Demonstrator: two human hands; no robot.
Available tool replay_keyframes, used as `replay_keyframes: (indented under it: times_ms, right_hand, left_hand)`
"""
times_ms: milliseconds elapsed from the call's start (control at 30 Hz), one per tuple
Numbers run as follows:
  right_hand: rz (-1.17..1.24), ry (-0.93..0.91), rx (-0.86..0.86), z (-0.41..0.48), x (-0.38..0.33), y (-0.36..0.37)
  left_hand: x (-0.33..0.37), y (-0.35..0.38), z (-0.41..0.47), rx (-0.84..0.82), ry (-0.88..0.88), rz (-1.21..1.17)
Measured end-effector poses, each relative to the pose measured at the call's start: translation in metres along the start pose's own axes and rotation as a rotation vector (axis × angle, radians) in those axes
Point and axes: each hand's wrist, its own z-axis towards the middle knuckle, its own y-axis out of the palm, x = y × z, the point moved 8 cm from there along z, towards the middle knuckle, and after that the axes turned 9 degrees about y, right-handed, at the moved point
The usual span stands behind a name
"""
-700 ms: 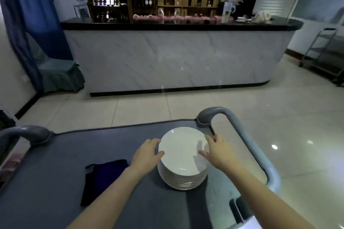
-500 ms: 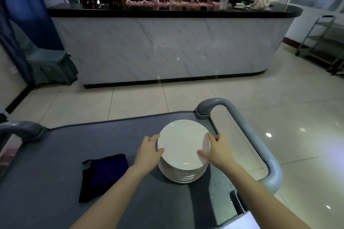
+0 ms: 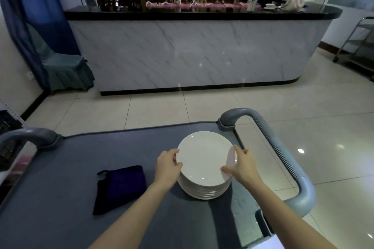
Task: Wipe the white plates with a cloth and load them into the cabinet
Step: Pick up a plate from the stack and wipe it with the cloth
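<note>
A stack of round white ceramic plates [image 3: 204,190] stands on the flat grey worktop [image 3: 60,188] of a service cart, and everything here is placed from that stack. Both hands are on the top plate [image 3: 204,157].

The left hand [image 3: 167,166] meets the plate's left rim. Its thumb lies on the upper face and its fingers curl round the edge, so this grip is closed on the plate. The right hand [image 3: 242,164] takes the opposite rim the same way, thumb reaching over the upper face and fingers curled at the edge. Its grip is closed on the plate too.

The top plate lies roughly level over the stack. Whether it is clear of the plate beneath cannot be told from this view. Both forearms are bare and run in from the near side of the stack.

To the left of the stack, a little apart from it, a dark purple folded cloth [image 3: 121,188] lies flat on the worktop. Just right of the stack arches a thick grey plastic cart handle [image 3: 283,157]. A matching second handle [image 3: 30,137] sits well to the stack's left.

Beyond the stack, across a pale tiled floor [image 3: 141,111], stands a long marble-fronted bar counter with a black top [image 3: 192,52]. Far beyond the stack to the right is a metal trolley [image 3: 360,42].
</note>
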Motion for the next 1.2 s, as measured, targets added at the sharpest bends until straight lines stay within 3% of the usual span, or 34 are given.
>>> replay_keyframes:
  times_ms: [367,700,1100,1200]
  right_hand:
    - [0.199,-0.015,-0.037,0.007,0.007,-0.002]
    - [0.423,-0.093,-0.088,0.008,-0.025,-0.011]
    - [0.858,0.045,-0.272,0.004,-0.095,0.062]
    - [0.861,0.038,-0.323,0.006,-0.11,0.082]
  left_hand:
    - [0.002,-0.008,-0.01,0.097,-0.04,0.033]
    - [0.001,-0.033,0.003,0.153,-0.071,-0.126]
    - [-0.052,-0.108,-0.018,0.237,-0.077,-0.409]
    - [-0.083,-0.13,-0.019,0.217,-0.071,-0.316]
